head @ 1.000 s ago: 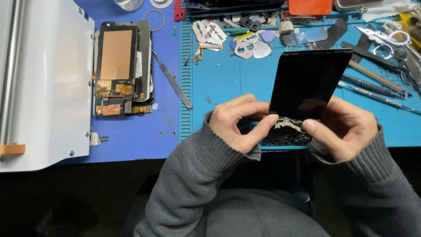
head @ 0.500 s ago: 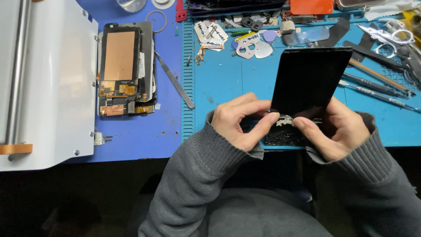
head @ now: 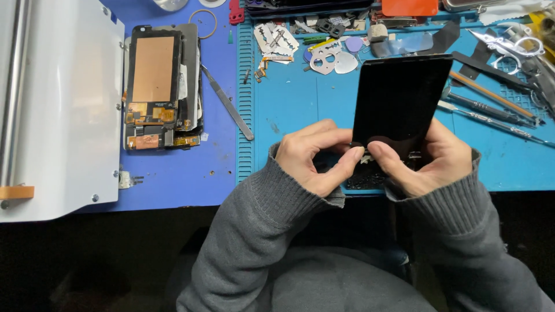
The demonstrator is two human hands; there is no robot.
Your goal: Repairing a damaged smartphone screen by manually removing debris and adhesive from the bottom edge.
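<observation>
A black phone screen panel (head: 400, 101) is held tilted just above both hands, its lower edge pinched between the left hand (head: 315, 156) and the right hand (head: 428, 162), thumbs closed on a small pale part at that edge. Cracking of the panel is judged possible if the pinch twists. Metal tweezers (head: 226, 104) lie well left of the left hand, beside a disassembled phone (head: 159, 86).

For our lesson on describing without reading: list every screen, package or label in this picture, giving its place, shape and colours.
Dark screen panel: black glossy rectangle, blank, held at its lower edge by left hand and right hand.
Opened phone assembly: on the blue mat at left, black rectangle with a copper-coloured back.
No packages or labels.
</observation>
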